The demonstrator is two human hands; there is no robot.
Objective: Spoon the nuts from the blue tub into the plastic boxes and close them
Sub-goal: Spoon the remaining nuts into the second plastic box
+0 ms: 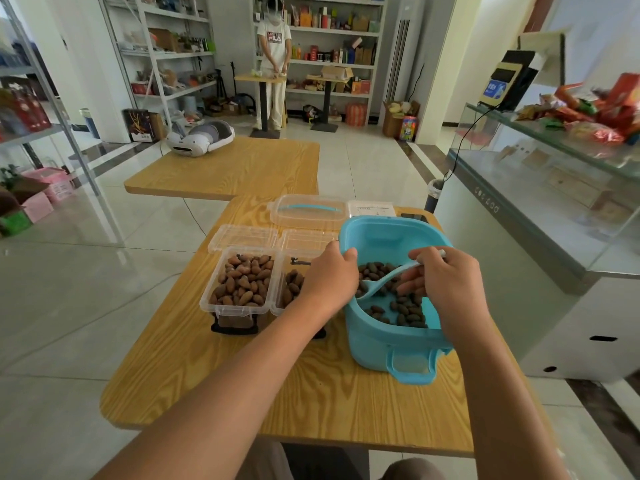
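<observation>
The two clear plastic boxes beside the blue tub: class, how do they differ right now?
The left box is heaped with nuts nearly to its rim and shows in full. The right box looks less full, with bare floor at its far end, and the left hand gripping the tub's rim covers much of it. Both are clear, stand side by side, and have lids hinged open behind.

A light wood-grain table (311, 393) carries a blue plastic tub (391, 344) and two clear plastic boxes (239, 289) holding brown nuts (244, 284). Behind them lie a clear lid with a blue handle (310, 211) and a white paper sheet (372, 208).
</observation>
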